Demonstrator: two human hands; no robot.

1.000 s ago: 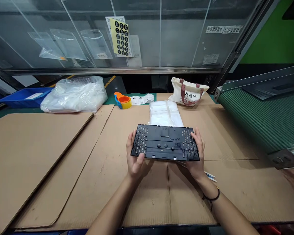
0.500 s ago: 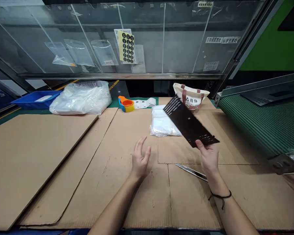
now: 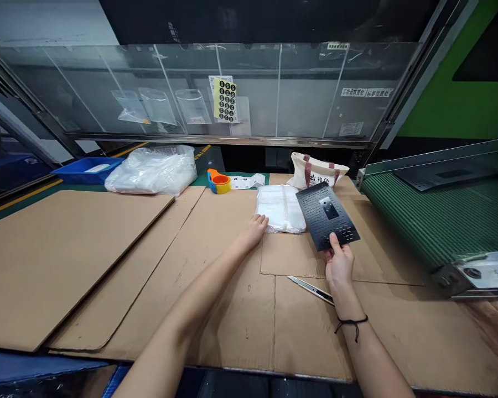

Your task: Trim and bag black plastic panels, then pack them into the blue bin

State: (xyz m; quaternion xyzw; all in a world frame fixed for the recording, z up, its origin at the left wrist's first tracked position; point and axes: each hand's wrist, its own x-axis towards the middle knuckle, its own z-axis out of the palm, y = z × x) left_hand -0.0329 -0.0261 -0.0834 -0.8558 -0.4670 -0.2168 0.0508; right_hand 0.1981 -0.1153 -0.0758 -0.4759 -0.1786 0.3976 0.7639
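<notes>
Right hand point(image 3: 339, 264): fingers pinching black perforated panel point(image 3: 327, 216) at lower edge.
Left hand point(image 3: 253, 232): fingers together, resting against clear plastic bag stack point(image 3: 280, 209).
Nearby: utility knife point(image 3: 311, 289).

Two hands point(image 3: 253, 232) point(image 3: 339, 264), one black panel point(image 3: 326, 215), one utility knife point(image 3: 311, 289)

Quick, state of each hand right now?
Left hand: open, fingertips against a bundle of clear plastic bags.
Right hand: closed, holding a black perforated panel by its lower edge.
</notes>
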